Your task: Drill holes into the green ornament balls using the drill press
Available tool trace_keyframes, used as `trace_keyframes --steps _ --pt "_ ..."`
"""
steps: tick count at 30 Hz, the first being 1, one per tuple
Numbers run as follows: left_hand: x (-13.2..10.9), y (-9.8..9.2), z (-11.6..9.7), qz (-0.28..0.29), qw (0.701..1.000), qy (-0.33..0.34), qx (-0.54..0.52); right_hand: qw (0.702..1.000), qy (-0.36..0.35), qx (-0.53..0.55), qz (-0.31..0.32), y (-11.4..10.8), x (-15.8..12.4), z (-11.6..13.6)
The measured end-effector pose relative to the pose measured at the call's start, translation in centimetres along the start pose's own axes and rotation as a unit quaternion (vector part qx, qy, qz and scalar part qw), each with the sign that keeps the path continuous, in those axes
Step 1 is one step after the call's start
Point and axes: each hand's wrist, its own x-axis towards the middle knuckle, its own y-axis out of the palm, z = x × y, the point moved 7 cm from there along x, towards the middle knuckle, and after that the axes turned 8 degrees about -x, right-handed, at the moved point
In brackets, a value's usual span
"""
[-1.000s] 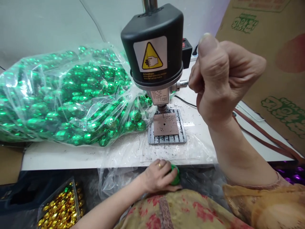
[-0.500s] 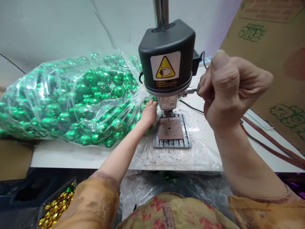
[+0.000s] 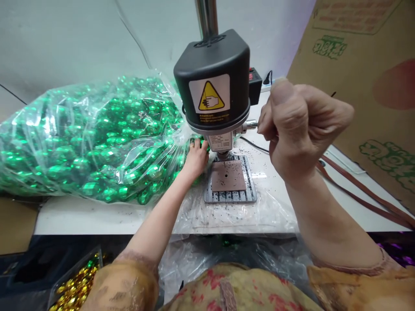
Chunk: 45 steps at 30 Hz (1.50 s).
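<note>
My right hand is closed in a fist around the feed handle at the side of a small black bench drill press. Most of the handle is hidden inside the fist. To the left of the drill, my left hand reaches to the gathered mouth of a clear plastic bag full of shiny green faceted beads. Its fingers are slightly apart and rest on the beads there; the fingertips are partly hidden. Below the chuck, a brown square plate with a small hole lies on the slotted metal base.
Dark shavings lie scattered over the base and white table. A large cardboard box leans at the right, with brown straps in front of it. Gold beads sit below the table's edge at lower left. Clear plastic sheeting hangs over the front edge.
The fingers of my left hand have spread over the green beads. My right hand stays on the handle. The whole view has shifted slightly, so the drill appears further left.
</note>
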Motion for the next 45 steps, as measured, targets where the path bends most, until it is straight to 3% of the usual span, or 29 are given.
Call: trace_keyframes --steps 3,5,8,10,13,15,17,22,24,27,32,34,39,45 --pt "-3.7 -1.4 -2.2 0.029 0.998 -0.005 -0.057 1.0 0.01 -0.006 0.006 0.1 0.0 -0.1" --pt "-6.0 -1.9 -3.3 0.004 0.98 -0.046 -0.191 1.0 0.012 -0.008 0.001 0.0 -0.1 0.0" --pt "-8.8 -0.6 -3.4 -0.044 0.892 -0.182 -0.412 1.0 0.005 -0.008 -0.002 -0.1 -0.1 0.0" --pt "-9.9 1.1 -3.2 -0.047 0.824 -0.264 -0.499 1.0 0.001 -0.004 0.0 -0.1 -0.1 -0.1" --pt "-10.4 2.7 -3.1 -0.046 0.778 -0.318 -0.54 1.0 -0.001 0.0 0.006 -0.1 -0.1 -0.1" --pt "-10.3 2.8 -2.8 -0.056 0.781 -0.328 -0.529 1.0 0.004 -0.018 0.01 -0.1 -0.1 -0.2" --pt "-9.9 2.6 -2.6 -0.057 0.804 -0.321 -0.497 0.999 0.016 -0.047 0.011 -0.1 -0.1 -0.3" --pt "-8.7 0.6 -4.1 -0.027 0.939 -0.2 -0.28 0.999 0.013 -0.051 0.002 -0.1 -0.1 -0.1" --pt "-8.6 0.0 -4.5 -0.015 0.964 -0.168 -0.206 0.999 0.012 -0.043 0.002 -0.1 -0.1 -0.1" --pt "-8.8 0.1 -4.3 0.006 0.956 -0.173 -0.237 0.999 0.016 -0.033 0.01 0.0 -0.2 0.0" --pt "-8.9 1.2 -2.4 -0.045 0.85 -0.281 -0.444 1.0 0.001 -0.014 0.003 -0.1 -0.2 0.1" --pt "-8.5 1.8 -2.2 -0.051 0.83 -0.294 -0.47 1.0 0.008 -0.021 0.01 0.0 -0.3 0.0" --pt "-7.9 3.1 -2.3 -0.046 0.839 -0.262 -0.475 0.999 0.008 -0.038 0.014 -0.2 -0.3 0.1" --pt "-7.8 3.9 -2.3 -0.017 0.875 -0.21 -0.435 1.0 0.011 -0.018 0.013 -0.2 -0.2 0.1"
